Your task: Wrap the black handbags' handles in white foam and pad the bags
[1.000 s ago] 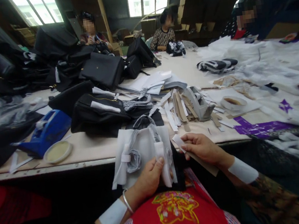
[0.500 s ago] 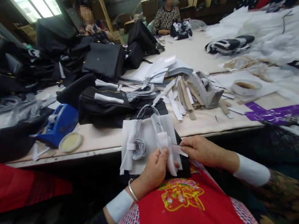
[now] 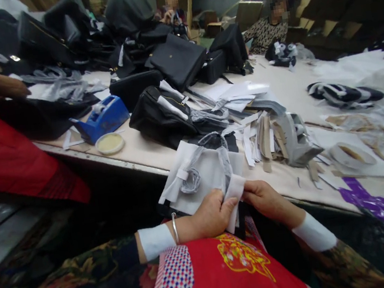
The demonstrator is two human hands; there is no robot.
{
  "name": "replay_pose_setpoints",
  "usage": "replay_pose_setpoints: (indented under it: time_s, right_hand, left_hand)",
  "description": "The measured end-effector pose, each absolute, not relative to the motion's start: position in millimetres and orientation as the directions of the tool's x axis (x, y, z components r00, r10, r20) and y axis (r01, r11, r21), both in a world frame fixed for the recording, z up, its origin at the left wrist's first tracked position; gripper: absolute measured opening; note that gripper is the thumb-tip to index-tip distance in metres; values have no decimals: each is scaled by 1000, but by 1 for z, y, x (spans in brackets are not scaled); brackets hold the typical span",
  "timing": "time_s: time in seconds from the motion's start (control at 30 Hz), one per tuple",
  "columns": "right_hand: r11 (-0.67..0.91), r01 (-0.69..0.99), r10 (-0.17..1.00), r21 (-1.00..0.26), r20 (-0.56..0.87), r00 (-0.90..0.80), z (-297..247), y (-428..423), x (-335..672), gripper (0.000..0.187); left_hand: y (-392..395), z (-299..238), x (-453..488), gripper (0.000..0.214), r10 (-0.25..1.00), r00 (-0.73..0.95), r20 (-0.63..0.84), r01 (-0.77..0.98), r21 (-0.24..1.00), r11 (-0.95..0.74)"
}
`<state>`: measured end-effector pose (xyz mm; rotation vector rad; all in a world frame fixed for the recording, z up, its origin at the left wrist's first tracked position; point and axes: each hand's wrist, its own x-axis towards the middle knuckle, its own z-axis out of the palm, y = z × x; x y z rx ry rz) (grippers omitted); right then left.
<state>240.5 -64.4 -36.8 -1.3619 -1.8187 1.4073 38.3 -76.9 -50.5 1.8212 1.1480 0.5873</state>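
Note:
In my lap lies a black bag part covered with white wrapping paper [image 3: 207, 172], with a grey strap coiled on it [image 3: 190, 180]. My left hand [image 3: 211, 217] pinches a white paper strip [image 3: 233, 194] folded round the strap, thumb pressed on it. From the right, my right hand [image 3: 265, 199] closes its fingertips on that strip's upper edge. Both wrists wear white cuffs, and a bangle sits on the left one.
The long table edge [image 3: 123, 161] runs just beyond my hands. On it are a blue tape dispenser [image 3: 104, 118], a tape roll [image 3: 109, 143], black bags [image 3: 163, 117], a grey dispenser [image 3: 296, 142] and paper strips [image 3: 258, 140]. A person in red [image 3: 5, 149] sits left; others work far across.
My view has swung left and tilted. My right hand has closed in on the strip beside my left thumb, and the small loose white piece it held earlier is gone from sight.

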Motion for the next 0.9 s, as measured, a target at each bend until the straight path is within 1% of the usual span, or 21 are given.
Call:
replay_pose_setpoints:
  time_s: [0.1, 0.23, 0.3, 0.43, 0.5, 0.57, 0.6, 0.67, 0.77, 0.83, 0.87, 0.9]
  right_hand:
    - [32, 464, 910, -885, -166, -379, -42, -61, 233, 25]
    - [-74, 412, 955, -908, -184, -233, -49, -66, 222, 22]
    - [-123, 393, 958, -911, -212, -191, -47, -71, 218, 22]
    - [-153, 397, 926, -905, -272, -262, -35, -80, 220, 25]
    - [-173, 444, 919, -879, -306, -247, -30, -84, 224, 25]
    - [-198, 519, 925, -832, -333, -182, -28, -85, 227, 26]
    - [-196, 551, 931, -811, -330, -154, -28, -85, 227, 26]
    - [-154, 582, 951, -798, -279, -131, -30, -81, 225, 27]
    - [-70, 571, 971, -818, -186, -147, -31, -74, 220, 26]
    - [-75, 527, 957, -846, -210, -200, -30, -69, 220, 20]
    - [-94, 482, 938, -871, -239, -250, -30, -68, 222, 16]
    - [-118, 418, 914, -901, -264, -309, -29, -68, 224, 16]
  left_hand:
    - [-77, -53, 39, 36, 889, 455, -50, 505, 836, -212]
    - [-76, -56, 38, 36, 886, 463, -29, 501, 833, -235]
    - [-75, -57, 36, 36, 881, 473, -17, 484, 840, -244]
    - [-74, -62, 34, 34, 893, 451, -12, 468, 854, -225]
    - [-74, -64, 33, 33, 889, 458, 2, 451, 861, -235]
    - [-73, -66, 34, 33, 884, 467, 8, 441, 865, -241]
    - [-73, -66, 34, 34, 881, 473, 8, 434, 868, -241]
    - [-73, -66, 34, 33, 869, 494, 14, 411, 877, -248]
    - [-72, -64, 33, 33, 861, 508, 20, 401, 879, -257]
    - [-72, -63, 31, 34, 865, 501, 16, 413, 874, -255]
    - [-72, -63, 30, 34, 866, 500, 14, 418, 872, -255]
    - [-72, -63, 29, 34, 865, 502, 14, 420, 870, -258]
